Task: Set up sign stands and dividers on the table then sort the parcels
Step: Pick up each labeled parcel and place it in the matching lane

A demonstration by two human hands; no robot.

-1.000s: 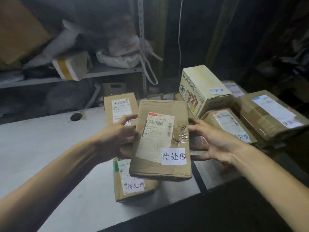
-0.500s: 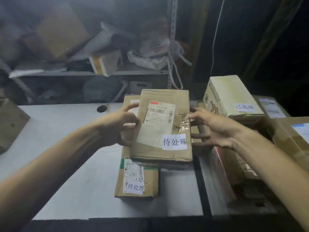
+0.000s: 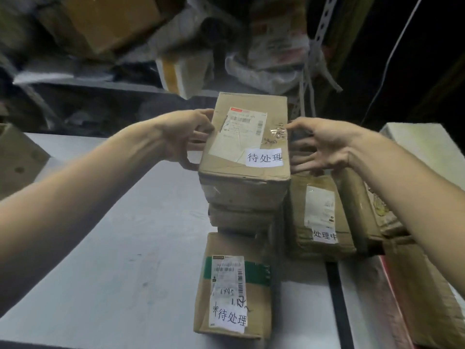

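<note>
Nearest on the white table (image 3: 100, 248), a green-banded parcel (image 3: 232, 285) lies flat, its white label reading 待处理. Just right of it and a little farther off sits a brown parcel (image 3: 319, 217) labelled 处理中, partly under the right forearm.

Behind the green-banded one, the top parcel (image 3: 244, 147), also labelled 待处理, sits over a lower parcel (image 3: 241, 219). Whether it rests on that one or hangs just above cannot be told.

The left hand (image 3: 186, 137) grips the top parcel's left edge, thumb on top and fingers curled round the side. The right hand (image 3: 324, 144) is spread, its fingers straight, with the thumb tip touching the parcel's right top edge.

A cardboard box (image 3: 17, 157) stands at far left and a white box (image 3: 422, 147) at far right. Farthest back, a shelf (image 3: 100, 84) holds blurred bags and cartons.
</note>
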